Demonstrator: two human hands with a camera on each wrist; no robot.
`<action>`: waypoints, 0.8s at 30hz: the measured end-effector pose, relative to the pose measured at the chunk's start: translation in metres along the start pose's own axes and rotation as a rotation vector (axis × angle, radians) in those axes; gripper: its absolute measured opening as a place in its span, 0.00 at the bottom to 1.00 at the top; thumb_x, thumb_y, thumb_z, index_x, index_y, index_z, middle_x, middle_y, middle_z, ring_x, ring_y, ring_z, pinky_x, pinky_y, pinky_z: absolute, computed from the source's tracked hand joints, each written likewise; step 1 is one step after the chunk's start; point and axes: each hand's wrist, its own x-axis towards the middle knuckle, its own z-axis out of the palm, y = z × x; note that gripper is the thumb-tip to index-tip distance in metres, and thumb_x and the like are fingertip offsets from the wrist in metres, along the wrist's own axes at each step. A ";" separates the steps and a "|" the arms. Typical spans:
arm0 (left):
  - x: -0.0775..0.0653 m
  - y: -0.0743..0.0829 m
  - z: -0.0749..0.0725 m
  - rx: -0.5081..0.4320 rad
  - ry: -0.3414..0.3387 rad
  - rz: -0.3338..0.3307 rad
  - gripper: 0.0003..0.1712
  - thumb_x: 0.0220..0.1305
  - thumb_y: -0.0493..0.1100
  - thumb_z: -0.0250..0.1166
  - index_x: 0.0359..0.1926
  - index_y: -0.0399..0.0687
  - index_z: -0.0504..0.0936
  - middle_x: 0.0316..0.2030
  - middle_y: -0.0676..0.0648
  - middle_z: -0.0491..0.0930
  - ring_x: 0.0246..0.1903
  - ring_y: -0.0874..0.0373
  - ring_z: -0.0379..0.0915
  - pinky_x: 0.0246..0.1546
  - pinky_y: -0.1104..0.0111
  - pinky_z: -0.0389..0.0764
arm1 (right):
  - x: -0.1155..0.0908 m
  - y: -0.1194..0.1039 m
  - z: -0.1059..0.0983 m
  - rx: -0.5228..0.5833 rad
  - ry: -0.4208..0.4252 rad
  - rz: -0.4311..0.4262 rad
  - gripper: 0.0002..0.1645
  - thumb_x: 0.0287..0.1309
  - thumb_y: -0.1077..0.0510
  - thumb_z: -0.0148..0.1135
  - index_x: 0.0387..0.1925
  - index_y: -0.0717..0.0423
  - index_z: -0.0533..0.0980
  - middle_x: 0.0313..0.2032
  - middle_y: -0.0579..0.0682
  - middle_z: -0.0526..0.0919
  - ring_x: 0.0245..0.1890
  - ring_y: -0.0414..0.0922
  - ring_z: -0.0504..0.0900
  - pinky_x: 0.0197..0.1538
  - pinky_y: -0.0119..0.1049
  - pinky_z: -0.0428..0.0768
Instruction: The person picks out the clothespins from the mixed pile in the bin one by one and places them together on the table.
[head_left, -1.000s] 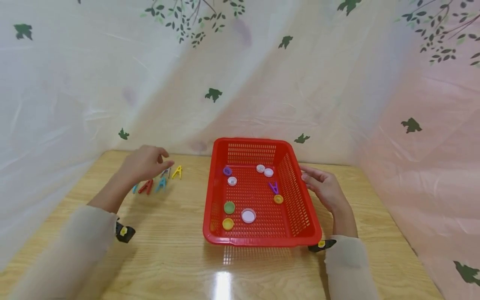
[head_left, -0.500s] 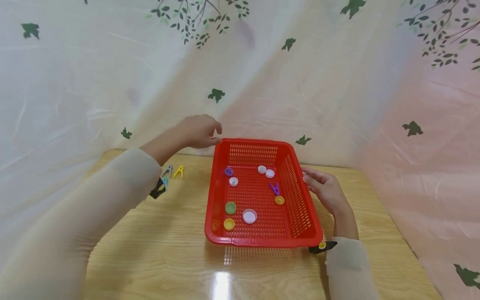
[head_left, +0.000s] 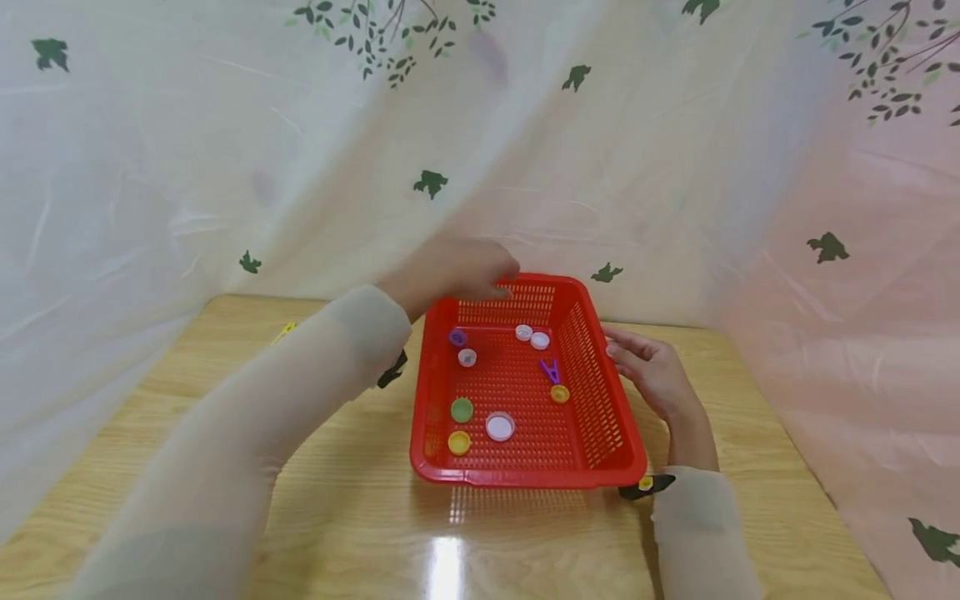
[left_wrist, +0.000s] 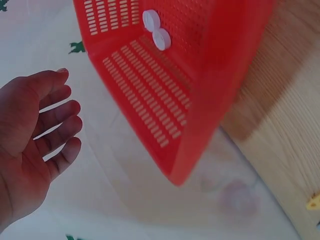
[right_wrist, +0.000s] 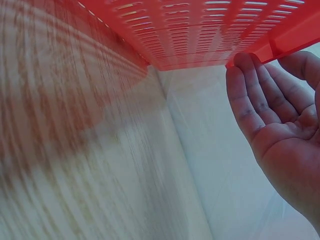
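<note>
A red plastic basket (head_left: 528, 479) stands on the wooden table. My right hand (head_left: 652, 375) grips its right rim, thumb above and fingers beneath, as the right wrist view shows. Over the far rim, towards its left part, my left hand (head_left: 472, 268) is blurred by motion; in the left wrist view its fingers (left_wrist: 57, 117) are loosely bent, holding nothing, apart from the basket. Inside lie a purple clothespin (head_left: 551, 372), a green cap (head_left: 461, 409), a white lid (head_left: 500, 427), a purple cap (head_left: 457, 337), yellow caps (head_left: 459, 442) and white caps (head_left: 540, 340).
A yellow clothespin (head_left: 284, 332) lies on the table (head_left: 352, 500) at left, partly behind my left sleeve (head_left: 300, 392), which hides other clothespins. A pale patterned sheet (head_left: 637, 183) hangs behind the table and along its sides.
My left hand has left the clothespins on the left and swung up and right to the basket's far rim, with nothing seen in it. My right hand keeps its hold.
</note>
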 end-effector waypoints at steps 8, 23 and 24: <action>0.031 0.028 0.012 -0.071 0.018 0.094 0.19 0.69 0.55 0.67 0.57 0.58 0.81 0.48 0.58 0.82 0.43 0.64 0.76 0.51 0.69 0.80 | 0.002 0.002 -0.001 -0.002 -0.001 0.003 0.33 0.70 0.45 0.63 0.71 0.54 0.72 0.65 0.52 0.79 0.57 0.43 0.83 0.58 0.36 0.80; 0.057 0.058 0.045 -0.241 -0.194 0.061 0.23 0.70 0.48 0.68 0.63 0.52 0.79 0.55 0.51 0.78 0.49 0.57 0.74 0.52 0.65 0.79 | 0.003 0.002 -0.003 0.010 -0.012 0.006 0.31 0.72 0.50 0.62 0.71 0.58 0.71 0.61 0.49 0.82 0.55 0.39 0.83 0.55 0.33 0.81; 0.057 0.058 0.047 -0.272 -0.214 0.051 0.24 0.69 0.47 0.69 0.64 0.52 0.79 0.55 0.51 0.78 0.49 0.57 0.74 0.52 0.65 0.80 | 0.003 0.002 -0.003 0.006 -0.010 0.009 0.31 0.72 0.49 0.62 0.71 0.57 0.71 0.61 0.49 0.81 0.55 0.39 0.83 0.56 0.33 0.81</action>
